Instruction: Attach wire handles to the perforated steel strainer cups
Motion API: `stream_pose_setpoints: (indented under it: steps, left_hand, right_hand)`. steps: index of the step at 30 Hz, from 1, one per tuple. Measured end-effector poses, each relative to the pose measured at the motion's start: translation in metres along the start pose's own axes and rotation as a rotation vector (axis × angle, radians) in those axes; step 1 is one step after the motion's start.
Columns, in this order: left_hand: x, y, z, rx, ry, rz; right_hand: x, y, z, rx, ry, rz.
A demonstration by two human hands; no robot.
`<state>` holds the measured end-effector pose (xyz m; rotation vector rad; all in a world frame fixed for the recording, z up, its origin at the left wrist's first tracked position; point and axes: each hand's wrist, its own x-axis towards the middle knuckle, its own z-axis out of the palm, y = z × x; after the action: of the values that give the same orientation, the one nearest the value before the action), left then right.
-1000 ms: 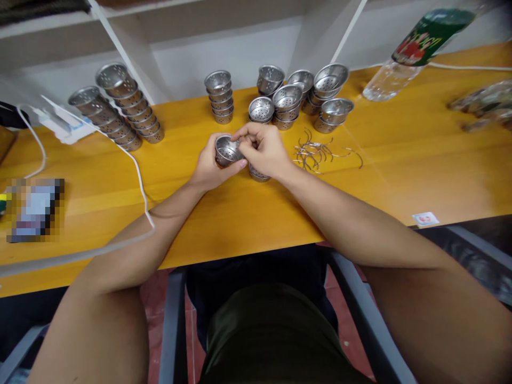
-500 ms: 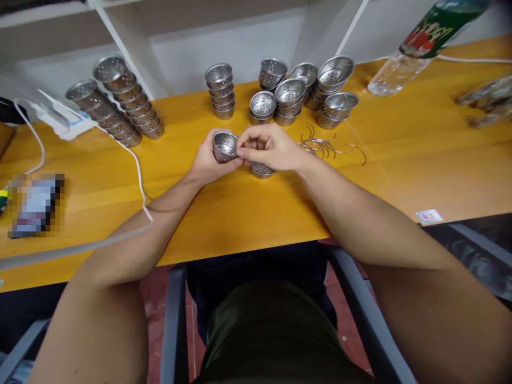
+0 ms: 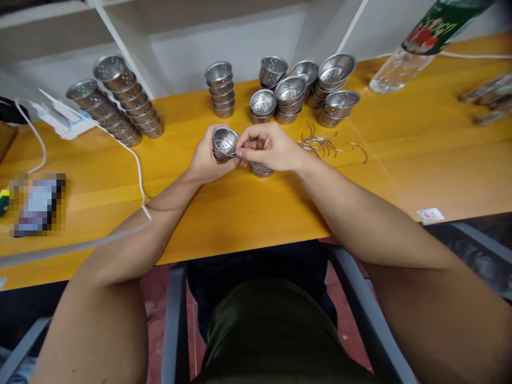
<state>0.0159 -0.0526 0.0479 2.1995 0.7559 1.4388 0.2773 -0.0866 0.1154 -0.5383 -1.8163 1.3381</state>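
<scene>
Metal cup (image 3: 224, 143), mouth up, axis approx upright, sat gripped in my curled L hand (image 3: 207, 158), just left of my R hand (image 3: 270, 148), fingertips pinched at its rim

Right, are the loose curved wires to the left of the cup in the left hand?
No, the wires lie to the right of that cup, past the right hand.

The yellow-brown table (image 3: 248, 213) supports the following, read clockwise from its middle. Centre: perforated metal cup (image 3: 262, 170), partly hidden. 1 o'clock: cluster of cup stacks (image 3: 291, 96). 2 o'clock: curved wires (image 3: 320, 145), loosely piled; farther out, clear bottle (image 3: 400, 69). 9 o'clock: pixelated flat object (image 3: 40, 208). 10 o'clock: two tall cup stacks (image 3: 136, 101), adjacent. 11 o'clock: single cup stack (image 3: 222, 96).
</scene>
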Motion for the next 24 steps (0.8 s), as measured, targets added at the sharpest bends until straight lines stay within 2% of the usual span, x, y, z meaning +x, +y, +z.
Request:
stream_pose_setpoints:
  steps: [6, 13, 19, 21, 24]
  left_hand:
    - [0.002, 0.007, -0.002, 0.009, -0.022, 0.109]
    - [-0.004, -0.001, -0.003, 0.015, -0.063, -0.018]
    - [-0.007, -0.004, -0.002, 0.014, -0.071, -0.039]
    - [-0.007, -0.008, -0.001, 0.022, -0.06, -0.041]
    - [-0.007, -0.019, 0.002, 0.013, -0.018, -0.039]
  right_hand:
    - [-0.001, -0.001, -0.001, 0.014, -0.021, 0.011]
    - [-0.001, -0.003, -0.006, 0.022, -0.055, 0.007]
    - [-0.003, -0.001, -0.008, 0.005, -0.068, 0.017]
    - [-0.003, 0.003, -0.007, -0.03, -0.036, 0.008]
    - [-0.005, 0.011, -0.005, -0.183, 0.118, -0.033]
